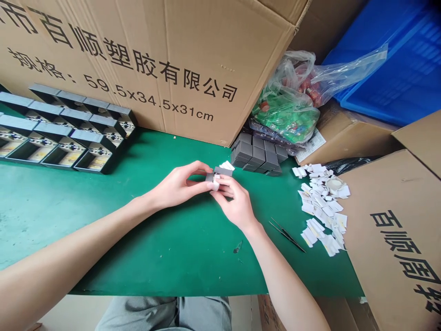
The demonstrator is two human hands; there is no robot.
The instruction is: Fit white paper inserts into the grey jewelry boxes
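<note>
At the middle of the table, my left hand (179,184) pinches a small grey block-like part (223,171) between thumb and fingers. My right hand (236,197) meets it from the right, its fingers closed on the same part. A small white piece (216,185) shows between the fingertips, against the grey part; its kind cannot be made out. Just behind the hands lie white slips (227,164). A stack of similar dark grey blocks (258,156) stands behind and to the right. Fingers hide much of the held part.
Black open frames (65,133) stand in rows at the left. Tweezers (287,235) lie right of my right forearm, beside scattered white pieces (324,202). Cardboard boxes (155,41) bound the green table (165,248) behind and right. A plastic bag (287,105) and blue crate (396,78) sit back right.
</note>
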